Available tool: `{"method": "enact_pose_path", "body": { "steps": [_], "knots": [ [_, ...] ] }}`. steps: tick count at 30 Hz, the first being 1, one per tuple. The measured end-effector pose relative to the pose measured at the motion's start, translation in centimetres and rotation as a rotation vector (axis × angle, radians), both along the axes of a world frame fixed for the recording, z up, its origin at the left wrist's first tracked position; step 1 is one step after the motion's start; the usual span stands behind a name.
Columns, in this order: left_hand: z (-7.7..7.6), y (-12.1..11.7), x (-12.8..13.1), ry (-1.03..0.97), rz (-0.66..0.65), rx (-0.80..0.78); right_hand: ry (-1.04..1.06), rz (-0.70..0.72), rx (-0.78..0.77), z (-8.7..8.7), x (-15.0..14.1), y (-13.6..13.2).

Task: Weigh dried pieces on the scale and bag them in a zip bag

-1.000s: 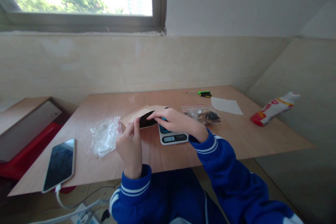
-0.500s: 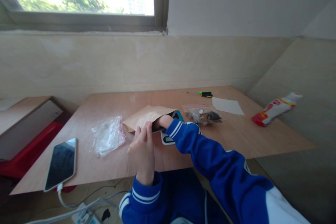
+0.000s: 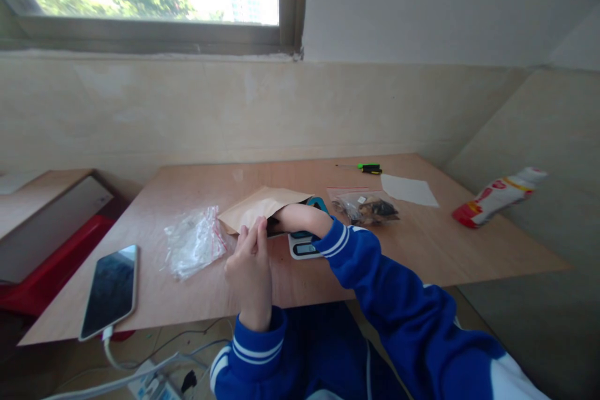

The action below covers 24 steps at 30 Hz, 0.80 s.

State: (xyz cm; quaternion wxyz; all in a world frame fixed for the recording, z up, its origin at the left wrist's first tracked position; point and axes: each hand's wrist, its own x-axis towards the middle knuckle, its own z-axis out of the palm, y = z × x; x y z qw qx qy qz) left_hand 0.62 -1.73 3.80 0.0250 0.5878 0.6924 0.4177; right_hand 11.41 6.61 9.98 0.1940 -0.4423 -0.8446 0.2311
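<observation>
A brown paper bag (image 3: pixel 255 205) lies on its side on the table, its mouth facing right. My left hand (image 3: pixel 250 265) pinches the near edge of that mouth between thumb and fingers. My right hand (image 3: pixel 300 219) reaches into the bag; its fingers are hidden inside, so what they touch does not show. Beneath my right wrist sits a small digital scale (image 3: pixel 304 250) with a display, partly covered by the bag and arm. Left of the bag is a pile of clear zip bags (image 3: pixel 193 245). To the right lies a zip bag of dark brown dried pieces (image 3: pixel 368 208).
A phone (image 3: pixel 110 294) with a charging cable (image 3: pixel 107 350) lies at the front left. Two screwdrivers (image 3: pixel 370 167) and white paper (image 3: pixel 409 190) are at the back right. A red-and-white bottle (image 3: pixel 499 198) is on the right, and a power strip (image 3: pixel 154 384) below.
My right hand has drawn back a little to the right, so more of the wrist and the scale's display show. My left hand still pinches the bag's edge.
</observation>
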Motion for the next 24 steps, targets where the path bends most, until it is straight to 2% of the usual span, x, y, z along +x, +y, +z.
{"method": "enact_pose_path", "body": {
  "steps": [2,5,8,10,12,14,17,18,21,24],
  "knots": [
    [0.0,0.1,-0.2,0.001,0.006,-0.014,-0.093,0.115,-0.062,0.3,1.0,-1.0],
    [0.5,0.5,-0.7,0.009,0.016,-0.034,-0.127,0.184,-0.063,1.3,2.6,-2.6],
    [1.6,1.5,-1.4,0.019,0.042,-0.026,0.048,0.16,-0.019,3.2,5.1,-4.3],
    [2.5,2.4,-2.1,0.015,0.061,-0.012,0.197,0.145,-0.091,4.1,7.5,-5.0],
    [3.3,3.2,-2.7,0.003,0.059,-0.005,0.35,0.102,-0.227,4.0,10.2,-5.1],
    [3.9,3.9,-3.2,-0.015,0.058,-0.002,0.439,0.045,-0.343,2.8,12.5,-4.3],
    [4.2,4.2,-3.5,-0.033,0.067,0.01,0.31,-0.073,-0.372,-0.7,13.8,-1.6],
    [4.1,4.2,-3.6,-0.037,0.066,0.017,0.239,-0.126,-0.326,-1.9,13.6,-0.5],
    [3.8,3.8,-3.7,-0.046,0.048,0.037,-0.004,-0.363,-0.062,-5.4,11.5,2.3],
    [3.4,3.3,-3.8,-0.046,0.03,0.043,-0.07,-0.447,0.055,-7.6,9.4,3.7]
  ]
}}
